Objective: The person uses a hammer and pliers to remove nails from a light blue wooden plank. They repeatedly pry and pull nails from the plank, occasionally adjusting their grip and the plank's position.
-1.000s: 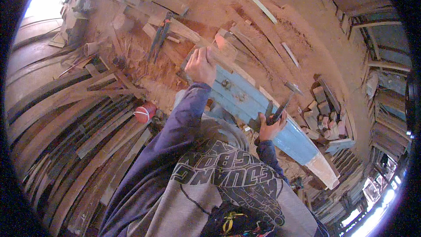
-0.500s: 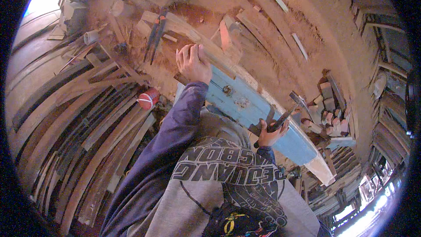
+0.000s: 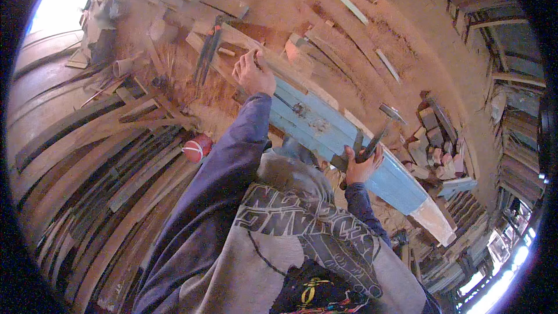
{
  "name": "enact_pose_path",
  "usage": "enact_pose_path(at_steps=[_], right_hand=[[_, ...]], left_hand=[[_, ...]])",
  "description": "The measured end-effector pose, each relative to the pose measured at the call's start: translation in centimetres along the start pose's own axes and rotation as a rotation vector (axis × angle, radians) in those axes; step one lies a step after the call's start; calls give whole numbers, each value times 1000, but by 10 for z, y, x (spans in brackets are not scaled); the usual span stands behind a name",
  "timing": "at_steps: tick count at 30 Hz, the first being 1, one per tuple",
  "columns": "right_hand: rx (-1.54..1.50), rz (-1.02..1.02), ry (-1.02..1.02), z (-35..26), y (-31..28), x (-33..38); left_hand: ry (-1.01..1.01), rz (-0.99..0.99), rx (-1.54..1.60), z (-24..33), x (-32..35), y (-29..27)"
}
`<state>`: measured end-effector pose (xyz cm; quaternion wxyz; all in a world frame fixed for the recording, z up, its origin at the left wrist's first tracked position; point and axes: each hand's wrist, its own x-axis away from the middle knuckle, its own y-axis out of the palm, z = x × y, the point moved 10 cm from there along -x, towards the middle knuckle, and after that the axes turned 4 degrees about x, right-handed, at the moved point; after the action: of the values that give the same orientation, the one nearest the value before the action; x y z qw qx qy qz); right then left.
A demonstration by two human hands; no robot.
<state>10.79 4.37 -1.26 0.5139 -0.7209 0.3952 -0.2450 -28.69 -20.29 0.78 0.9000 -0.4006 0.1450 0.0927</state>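
A long blue-painted wooden board (image 3: 317, 125) lies slantwise before me, its far-right end bare, pale wood. Above its left end, my left hand (image 3: 254, 74) has its fingers bent and drawn together; anything between them is too small to make out. My right hand (image 3: 364, 164) wraps round a dark tool (image 3: 375, 146) over the board's right half. Its shape is partly hidden by my fingers. Just beyond it shows a hammer-like metal head (image 3: 393, 114); I cannot tell whether it joins that tool. A pale wooden beam (image 3: 285, 70) runs along the board's far edge.
Dark long-handled bars with an orange part (image 3: 208, 52) lie beyond my left hand. A red container with a white band (image 3: 197, 148) stands left of my arm, by stacked planks (image 3: 87, 197). Wood offcuts (image 3: 436, 139) are heaped at right. Sawdust and slats (image 3: 350, 6) cover the ground ahead.
My left hand has moved slightly up and its fingers have drawn together. My right hand has risen a little with the dark tool. The view has shifted slightly.
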Motion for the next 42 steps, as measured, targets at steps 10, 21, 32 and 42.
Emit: enact_pose_path(at_steps=[10, 21, 32, 42], right_hand=[[-10, 66, -6, -5, 3, -7], [-334, 16, -71, 3, -5, -10], [47, -224, -434, 71, -52, 21], [198, -170, -120, 96, -56, 18]], left_hand=[[-326, -162, -79, -45, 72, -23], [284, -238, 486, 112, 70, -79], [-277, -374, -107, -98, -68, -14], [-94, -580, -207, -87, -68, 44]])
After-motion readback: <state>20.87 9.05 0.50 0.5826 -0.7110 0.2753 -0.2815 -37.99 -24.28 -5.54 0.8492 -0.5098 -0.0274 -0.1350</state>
